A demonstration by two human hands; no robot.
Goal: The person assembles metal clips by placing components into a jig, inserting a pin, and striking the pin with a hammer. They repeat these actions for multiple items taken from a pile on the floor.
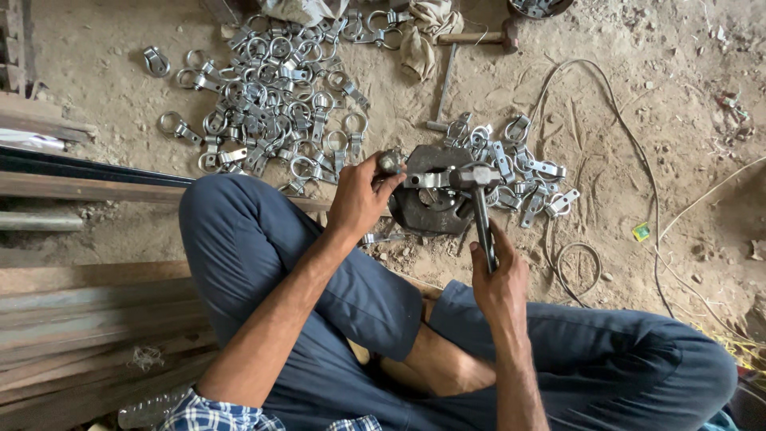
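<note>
On the dirt floor (654, 104), the right hand (499, 275) grips a hammer (479, 191) whose handle runs toward twelve o'clock, its head over the metal block (431, 199), while the left hand (363, 195) pinches a punch (389, 162) at nine o'clock.

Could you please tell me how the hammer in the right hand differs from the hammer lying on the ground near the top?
The held hammer has a dark metal-looking handle; the lying hammer has a pale wooden one. The held hammer is gripped by the right hand, its head over the dark metal block; the lying hammer rests untouched on the dirt beside a cloth. The held one's handle points toward the person; the lying one lies crosswise. Both have dark heads.
</note>
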